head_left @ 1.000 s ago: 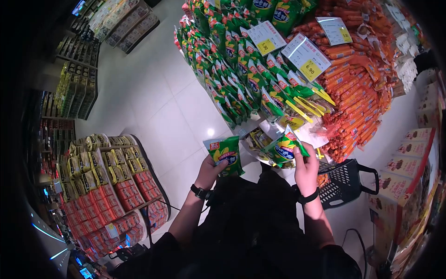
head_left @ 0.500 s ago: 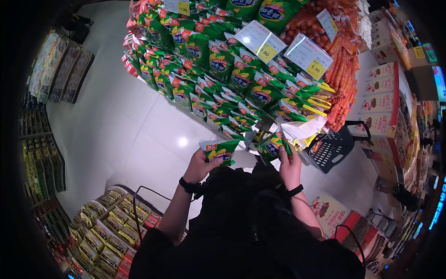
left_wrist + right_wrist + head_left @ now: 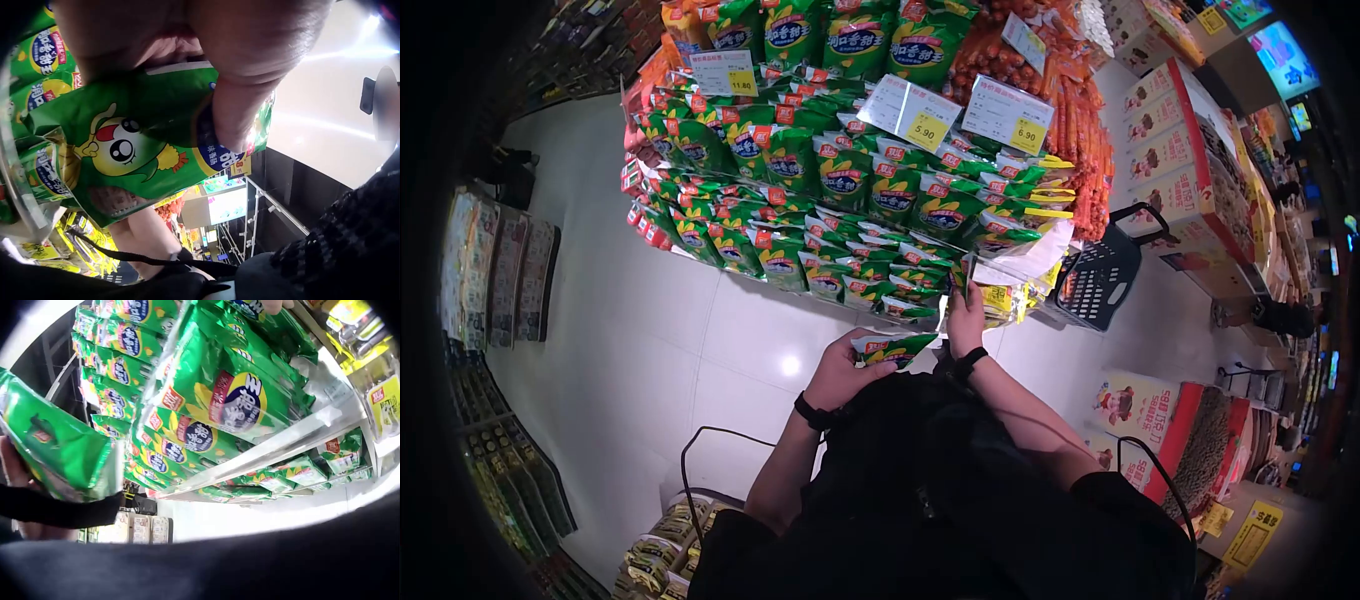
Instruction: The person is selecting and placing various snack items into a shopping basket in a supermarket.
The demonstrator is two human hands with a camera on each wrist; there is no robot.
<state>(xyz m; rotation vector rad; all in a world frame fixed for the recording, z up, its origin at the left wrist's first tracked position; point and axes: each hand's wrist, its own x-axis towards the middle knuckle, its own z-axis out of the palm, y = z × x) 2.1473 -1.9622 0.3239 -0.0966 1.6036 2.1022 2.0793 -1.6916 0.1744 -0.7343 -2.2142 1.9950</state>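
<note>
My left hand [image 3: 838, 378] pinches a green packet [image 3: 895, 349] near my body, thumb on its front; the left wrist view shows this packet [image 3: 134, 147] with a yellow cartoon figure, under the hand [image 3: 250, 47]. My right hand [image 3: 966, 322] holds another green packet [image 3: 967, 272], seen nearly edge-on, at the front of the shelf of green packets [image 3: 845, 180]. In the right wrist view only a fingertip [image 3: 272, 305] of that hand shows, at the top edge by a green packet. The left hand [image 3: 19, 475] and its packet [image 3: 56, 440] appear there at left.
Price signs [image 3: 910, 109] stand above the green packets. Orange-red sausages [image 3: 1080, 130] hang to their right. A dark basket [image 3: 1097, 278] is right of the shelf. Pale floor [image 3: 740, 365] lies left, with stacked boxes [image 3: 1165, 150] at right and yellow packs [image 3: 662, 545] lower left.
The head view has turned, bringing the green shelf to the middle. My right hand has moved leftward in view, closer to the other hand, and its packet has turned edge-on. Both hands keep their packets.
</note>
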